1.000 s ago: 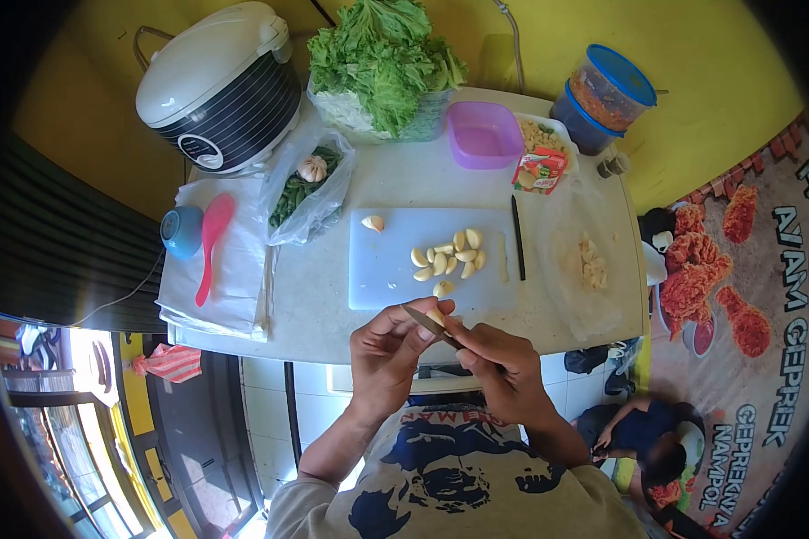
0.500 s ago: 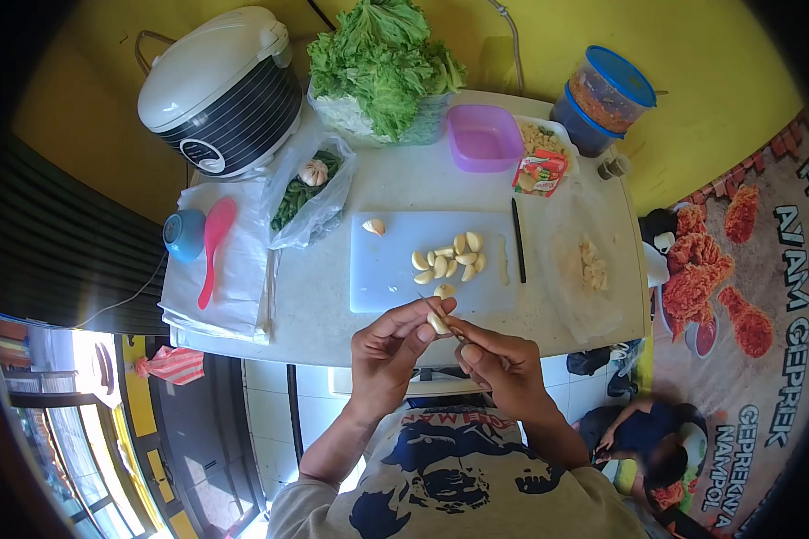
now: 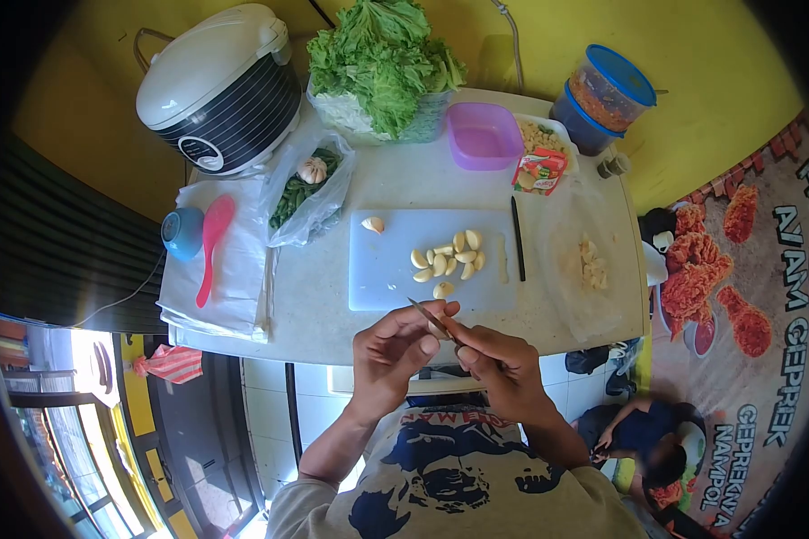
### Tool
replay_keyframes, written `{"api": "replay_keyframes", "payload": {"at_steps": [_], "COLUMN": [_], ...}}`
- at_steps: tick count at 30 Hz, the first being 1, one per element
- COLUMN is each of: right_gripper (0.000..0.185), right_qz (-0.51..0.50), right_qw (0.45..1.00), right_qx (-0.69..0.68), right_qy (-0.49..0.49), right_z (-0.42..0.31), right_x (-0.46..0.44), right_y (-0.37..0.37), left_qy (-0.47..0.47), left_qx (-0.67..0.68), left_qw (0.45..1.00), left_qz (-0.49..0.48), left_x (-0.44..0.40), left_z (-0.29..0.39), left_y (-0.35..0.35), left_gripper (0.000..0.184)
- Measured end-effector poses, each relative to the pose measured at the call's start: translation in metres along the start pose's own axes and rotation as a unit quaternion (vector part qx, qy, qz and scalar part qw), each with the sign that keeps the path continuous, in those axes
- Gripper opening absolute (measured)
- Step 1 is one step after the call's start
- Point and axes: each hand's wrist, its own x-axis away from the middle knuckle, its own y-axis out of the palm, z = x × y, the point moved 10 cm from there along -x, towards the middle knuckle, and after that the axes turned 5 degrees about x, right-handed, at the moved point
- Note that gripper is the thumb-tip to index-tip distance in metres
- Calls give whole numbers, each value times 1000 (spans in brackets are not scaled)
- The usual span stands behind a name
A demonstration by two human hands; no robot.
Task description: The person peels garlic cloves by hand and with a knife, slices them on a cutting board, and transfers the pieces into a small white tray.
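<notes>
My left hand (image 3: 394,357) pinches a garlic clove (image 3: 438,329), partly covered by the blade. In my right hand (image 3: 502,364) is a small knife (image 3: 427,315), its blade pointing up and left across the clove. Both hands are just off the near edge of a white cutting board (image 3: 382,274). Several peeled cloves lie in a group (image 3: 448,256) on the board. One more clove (image 3: 442,290) rests near its front edge, and another (image 3: 373,224) at its upper left.
Behind stand a rice cooker (image 3: 220,99), lettuce (image 3: 382,67) and a purple container (image 3: 484,136). A bag with green chillies and garlic (image 3: 307,193) is left of the board. Right are a black stick (image 3: 519,238) and garlic scraps (image 3: 591,265). A person (image 3: 647,440) sits lower right.
The knife has turned so its blade shows over the clove again, pointing up and left. My left thumb has shifted and the clove is less visible. The cloves on the board have not moved.
</notes>
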Motion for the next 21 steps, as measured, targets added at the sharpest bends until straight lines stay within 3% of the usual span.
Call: {"api": "replay_keyframes", "payload": {"at_steps": [4, 6, 10, 13, 15, 21], "right_gripper": [39, 46, 52, 49, 45, 43], "right_qz": [-9, -26, -27, -15, -29, -5], "right_qw": [996, 941, 898, 931, 996, 999], "right_qx": [-63, -271, -356, -278, -26, 11], "right_qy": [61, 202, 258, 238, 85, 52], "right_z": [7, 27, 35, 35, 7, -4], "right_x": [4, 9, 12, 12, 4, -2], "right_y": [2, 10, 14, 9, 4, 3], "left_qy": [-1, -23, -65, -28, -18, 23], "left_qx": [10, 34, 69, 30, 8, -47], "left_qw": [1000, 999, 994, 998, 999, 998], "left_qz": [14, 34, 51, 41, 40, 27], "left_x": [2, 0, 2, 2, 2, 5], "left_z": [-4, -4, -13, -10, -6, -3], "left_y": [-3, 0, -6, -5, -3, 0], "left_gripper": [35, 34, 33, 33, 33, 34]}}
